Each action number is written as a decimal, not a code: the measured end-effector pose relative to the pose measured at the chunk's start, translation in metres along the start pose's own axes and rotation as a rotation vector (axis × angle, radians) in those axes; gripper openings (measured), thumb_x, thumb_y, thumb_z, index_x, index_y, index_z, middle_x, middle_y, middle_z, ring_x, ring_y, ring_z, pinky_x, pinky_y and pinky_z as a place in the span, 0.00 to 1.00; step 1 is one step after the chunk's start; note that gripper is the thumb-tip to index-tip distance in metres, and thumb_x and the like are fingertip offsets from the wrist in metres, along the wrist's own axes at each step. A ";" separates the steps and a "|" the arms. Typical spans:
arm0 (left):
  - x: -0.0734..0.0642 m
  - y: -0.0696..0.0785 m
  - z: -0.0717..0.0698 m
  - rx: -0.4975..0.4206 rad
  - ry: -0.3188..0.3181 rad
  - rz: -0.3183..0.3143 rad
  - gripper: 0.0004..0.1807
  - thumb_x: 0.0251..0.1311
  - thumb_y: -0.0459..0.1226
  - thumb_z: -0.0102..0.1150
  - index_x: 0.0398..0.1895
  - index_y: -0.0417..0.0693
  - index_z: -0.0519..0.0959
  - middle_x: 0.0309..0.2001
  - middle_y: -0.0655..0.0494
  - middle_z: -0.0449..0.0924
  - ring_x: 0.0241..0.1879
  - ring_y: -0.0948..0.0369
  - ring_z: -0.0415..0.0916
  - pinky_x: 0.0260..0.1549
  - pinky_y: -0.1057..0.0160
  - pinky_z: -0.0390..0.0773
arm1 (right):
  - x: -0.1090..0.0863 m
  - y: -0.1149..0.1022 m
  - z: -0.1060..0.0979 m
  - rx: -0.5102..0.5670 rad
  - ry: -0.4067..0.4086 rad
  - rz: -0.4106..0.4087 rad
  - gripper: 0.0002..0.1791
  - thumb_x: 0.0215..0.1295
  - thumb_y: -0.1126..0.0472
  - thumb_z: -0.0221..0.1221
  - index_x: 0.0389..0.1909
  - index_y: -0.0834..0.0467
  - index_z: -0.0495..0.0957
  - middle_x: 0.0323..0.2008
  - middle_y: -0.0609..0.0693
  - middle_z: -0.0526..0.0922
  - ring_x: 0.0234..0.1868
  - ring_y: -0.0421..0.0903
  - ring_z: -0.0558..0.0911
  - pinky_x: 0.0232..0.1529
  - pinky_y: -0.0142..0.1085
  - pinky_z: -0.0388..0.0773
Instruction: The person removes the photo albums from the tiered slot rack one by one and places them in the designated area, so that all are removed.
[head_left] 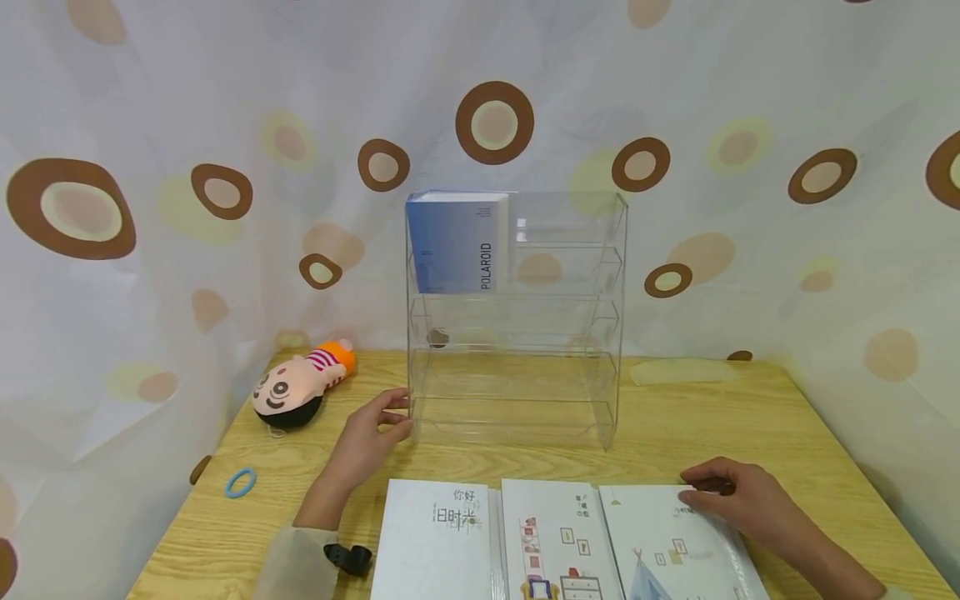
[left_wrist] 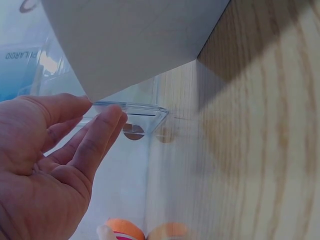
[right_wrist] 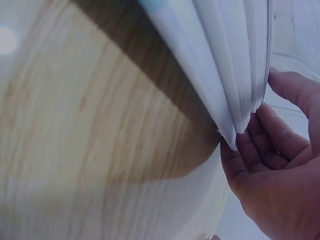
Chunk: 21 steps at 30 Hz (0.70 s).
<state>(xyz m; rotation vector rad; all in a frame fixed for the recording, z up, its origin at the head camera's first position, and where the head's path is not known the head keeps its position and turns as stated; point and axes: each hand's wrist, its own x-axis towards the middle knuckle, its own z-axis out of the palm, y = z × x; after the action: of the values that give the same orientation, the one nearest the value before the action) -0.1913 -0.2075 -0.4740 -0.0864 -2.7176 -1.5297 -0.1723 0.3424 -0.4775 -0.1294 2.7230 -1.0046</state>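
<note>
A clear acrylic display rack [head_left: 517,387] with stepped tiers stands mid-table. A blue and white book marked POLAROID [head_left: 455,246] sits in its upper left. My left hand [head_left: 369,437] touches the rack's lower left side with fingers nearly straight. Three white-covered books lie in front: a left book [head_left: 431,542] with dark lettering, a middle book [head_left: 551,533] with furniture drawings, and a right book [head_left: 652,542] with a blue tent. My right hand [head_left: 738,496] pinches the right book's far right corner, thumb on the cover; in the right wrist view its fingers [right_wrist: 260,137] are around the page edges.
A plush doll [head_left: 300,387] with an orange bottom lies left of the rack. A light-blue ring [head_left: 241,482] rests near the table's left edge. Pale tape [head_left: 682,372] is stuck at the back right. A patterned curtain [head_left: 300,100] surrounds the wooden table [head_left: 765,425].
</note>
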 end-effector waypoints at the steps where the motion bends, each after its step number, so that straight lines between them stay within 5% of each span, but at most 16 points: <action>1: 0.000 0.000 0.000 0.001 0.000 0.000 0.29 0.79 0.34 0.67 0.80 0.48 0.76 0.70 0.44 0.85 0.63 0.48 0.85 0.57 0.54 0.91 | 0.000 0.000 0.000 0.001 0.003 0.006 0.24 0.74 0.50 0.74 0.60 0.62 0.88 0.55 0.55 0.93 0.45 0.32 0.87 0.43 0.28 0.85; 21: 0.001 0.000 0.000 0.002 0.003 0.010 0.28 0.79 0.34 0.66 0.79 0.47 0.76 0.70 0.43 0.84 0.63 0.47 0.85 0.57 0.52 0.91 | -0.002 0.001 0.001 0.039 -0.002 0.033 0.26 0.75 0.49 0.73 0.63 0.62 0.87 0.59 0.58 0.92 0.49 0.36 0.89 0.45 0.27 0.86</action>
<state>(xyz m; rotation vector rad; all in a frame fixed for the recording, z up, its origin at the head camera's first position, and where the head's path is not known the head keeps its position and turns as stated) -0.1918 -0.2074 -0.4746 -0.0977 -2.7117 -1.5238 -0.1696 0.3425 -0.4784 -0.0782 2.6929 -1.0474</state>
